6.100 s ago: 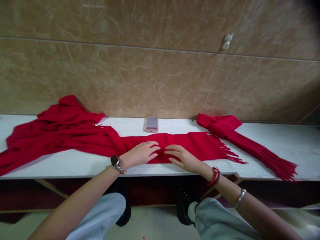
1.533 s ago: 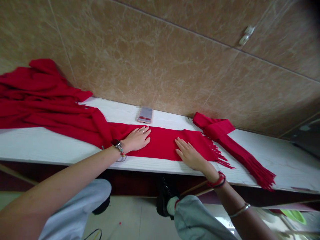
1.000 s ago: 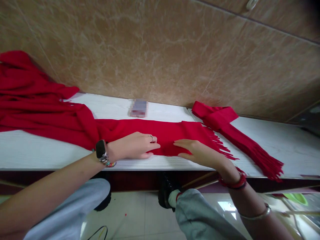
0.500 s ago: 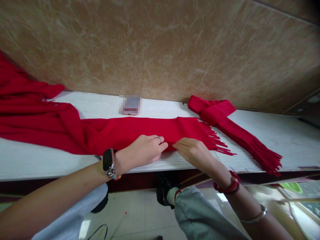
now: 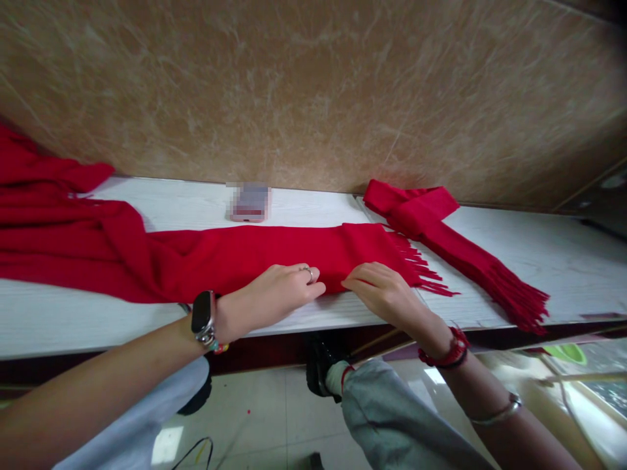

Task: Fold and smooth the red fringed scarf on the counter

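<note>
A long red scarf (image 5: 274, 251) lies stretched along the white tabletop, its fringe pointing right. My left hand (image 5: 287, 287) has its fingers closed on the scarf's near edge, a ring on one finger. A short way to the right, my right hand (image 5: 379, 287) pinches the same edge close to the fringed end. Between the two hands a small stretch of the edge shows. Toward the left the scarf turns wrinkled and runs into a heap of red cloth (image 5: 44, 170). Another red scarf (image 5: 431, 225), narrowly folded and crossed over itself, lies to the right.
A phone-like object (image 5: 249, 203), partly blurred out, lies behind the scarf near the brown marbled wall (image 5: 294, 91). The white tabletop (image 5: 563, 261) ends close to my forearms. Below are my legs, the tiled floor (image 5: 259, 424) and a green basin (image 5: 568, 353) at right.
My right hand has shifted slightly, its knuckles a little higher over the scarf. The left hand keeps its hold at nearly the same place. The whole view has moved slightly.
</note>
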Available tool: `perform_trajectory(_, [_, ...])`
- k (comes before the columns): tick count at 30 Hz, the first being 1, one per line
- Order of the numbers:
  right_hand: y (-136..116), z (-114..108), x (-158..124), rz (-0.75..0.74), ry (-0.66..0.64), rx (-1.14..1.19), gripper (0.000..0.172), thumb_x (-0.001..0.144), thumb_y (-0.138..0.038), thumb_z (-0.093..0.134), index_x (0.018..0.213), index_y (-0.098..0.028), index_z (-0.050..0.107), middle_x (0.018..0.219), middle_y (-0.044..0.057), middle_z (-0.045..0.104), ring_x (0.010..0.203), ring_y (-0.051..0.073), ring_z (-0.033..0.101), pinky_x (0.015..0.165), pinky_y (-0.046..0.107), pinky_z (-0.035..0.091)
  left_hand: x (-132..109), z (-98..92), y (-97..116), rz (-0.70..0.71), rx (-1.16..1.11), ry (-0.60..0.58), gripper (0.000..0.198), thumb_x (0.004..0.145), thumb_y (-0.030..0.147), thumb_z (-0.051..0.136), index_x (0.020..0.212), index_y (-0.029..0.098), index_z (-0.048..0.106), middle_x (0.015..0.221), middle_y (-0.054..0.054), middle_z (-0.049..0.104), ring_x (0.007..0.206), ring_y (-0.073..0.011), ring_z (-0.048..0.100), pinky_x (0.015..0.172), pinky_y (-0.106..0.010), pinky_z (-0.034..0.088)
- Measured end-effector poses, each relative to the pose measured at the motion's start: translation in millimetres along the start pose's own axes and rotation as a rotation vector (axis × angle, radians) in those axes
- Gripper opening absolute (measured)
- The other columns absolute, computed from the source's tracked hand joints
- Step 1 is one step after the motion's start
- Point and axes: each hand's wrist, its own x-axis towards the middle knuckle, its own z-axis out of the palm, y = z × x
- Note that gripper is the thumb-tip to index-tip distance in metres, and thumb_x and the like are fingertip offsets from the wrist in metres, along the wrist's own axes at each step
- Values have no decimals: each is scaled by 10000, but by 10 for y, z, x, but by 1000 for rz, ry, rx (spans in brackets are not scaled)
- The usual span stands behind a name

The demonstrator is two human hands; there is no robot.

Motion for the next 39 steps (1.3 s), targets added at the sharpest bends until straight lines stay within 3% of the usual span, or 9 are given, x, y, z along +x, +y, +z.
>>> perform_trajectory(11, [51, 62, -36, 62, 78, 39, 320, 877, -99, 366, 670, -146, 606, 679, 58, 535, 645, 138, 461, 571, 244, 386, 10, 6, -45, 15, -58, -13, 207, 865, 78, 418, 970, 176, 566, 885, -46, 551, 837, -161, 497, 681, -255, 400])
perform_trajectory(17, [21, -106, 8, 103, -134, 155, 277, 839, -75, 378, 762, -144, 635, 767, 69, 586, 711, 139, 534, 645, 253, 452, -15, 21, -90, -9, -223, -117, 416, 800, 10, 410, 1137, 227, 524, 976, -31, 544, 866, -140, 521, 736, -240, 397])
perform_trajectory(22, [-26, -218, 129, 153, -229, 231, 277, 803, -67, 390, 878, -153, 643, 848, 71, 624, 808, 158, 566, 733, 290, 478, -39, 29, 4, -50, -250, -96, 269, 869, 191, 407, 1103, 194, 541, 1122, -65, 522, 1016, -181, 499, 856, -297, 375])
perform_trajectory(27, [-95, -149, 273, 231, -317, 202, 265, 805, -67, 410, 886, -136, 653, 848, 77, 631, 825, 160, 572, 760, 273, 461, -115, 126, 102, -93, -235, -112, 404, 920, 375, 299, 1239, 161, 422, 1363, -120, 362, 1250, -236, 318, 991, -372, 267])
perform_trajectory(32, [-116, -67, 314, 346, -402, 41, 306, 809, -49, 390, 932, -132, 658, 925, 97, 638, 859, 165, 573, 794, 268, 451, -163, 164, 114, -156, -290, -170, 458, 917, 407, 280, 1308, 183, 364, 1450, -120, 197, 1333, -278, 110, 1035, -431, 176])
perform_trajectory(39, [-89, 39, 489, 207, -379, -8, 365, 750, 11, 398, 968, -127, 656, 966, 99, 655, 912, 184, 562, 831, 303, 461, -149, 176, 105, -213, -367, -159, 458, 885, 415, 366, 1309, 242, 375, 1454, -131, 171, 1324, -340, 85, 1020, -513, 162])
